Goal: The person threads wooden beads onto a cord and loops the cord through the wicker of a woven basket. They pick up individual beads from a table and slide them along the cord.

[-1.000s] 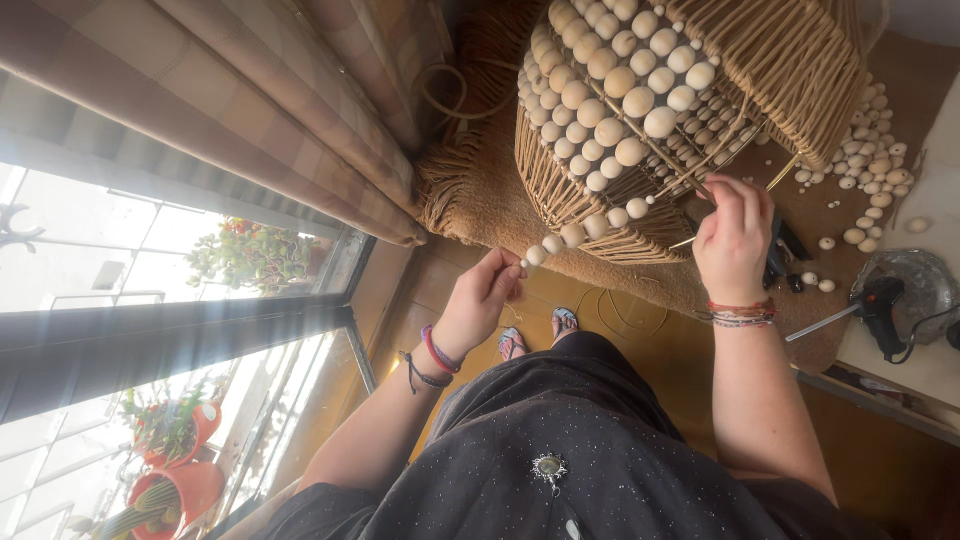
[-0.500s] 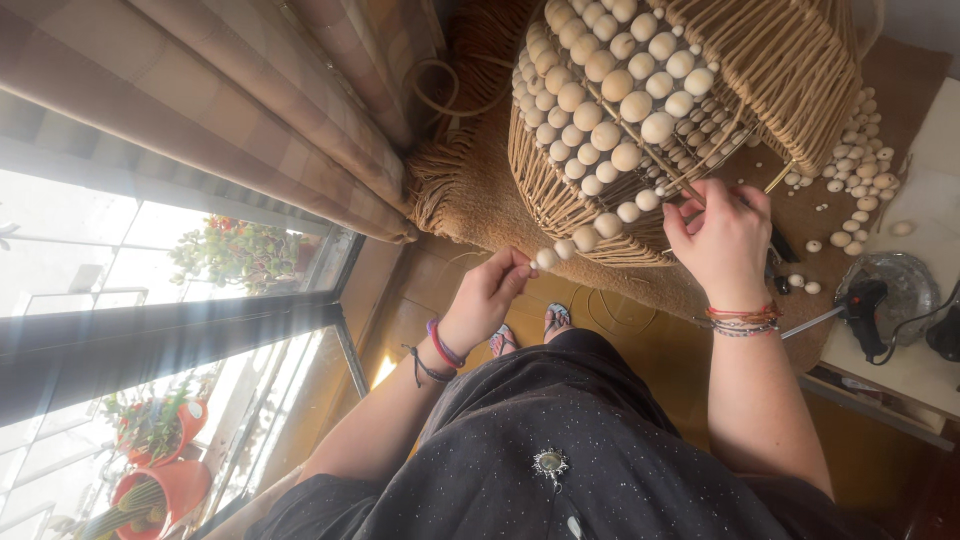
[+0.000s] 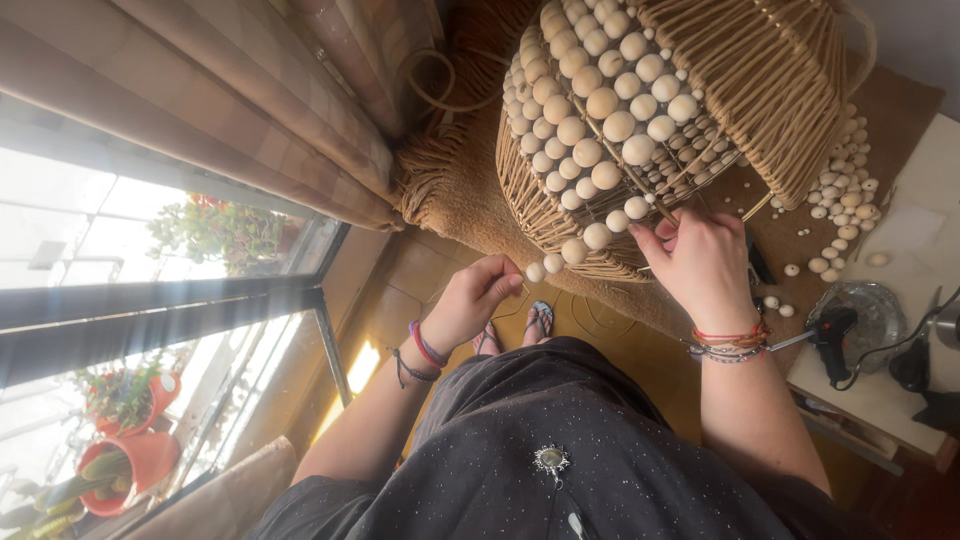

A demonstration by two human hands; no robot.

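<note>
A large woven rattan lampshade frame (image 3: 760, 80) stands before me, part of it covered in rows of round wooden beads (image 3: 590, 100). My left hand (image 3: 478, 300) pinches the loose end of a bead string (image 3: 560, 255) that hangs off the frame's lower edge. My right hand (image 3: 700, 262) presses its fingertips against the frame's ribs, next to a bead at the end of a row, and seems to grip a thin wire there. Both wrists wear bracelets.
Loose wooden beads (image 3: 840, 200) lie on the brown mat to the right. A glue gun (image 3: 835, 340) with its cord rests on a white table (image 3: 900, 400). Curtains (image 3: 250, 110) and a window (image 3: 120, 290) with potted plants are on the left. My sandalled feet (image 3: 515, 330) show below.
The view has shifted closer to the frame. My right hand has moved up and left onto the ribs; my left hand has risen slightly with the bead string.
</note>
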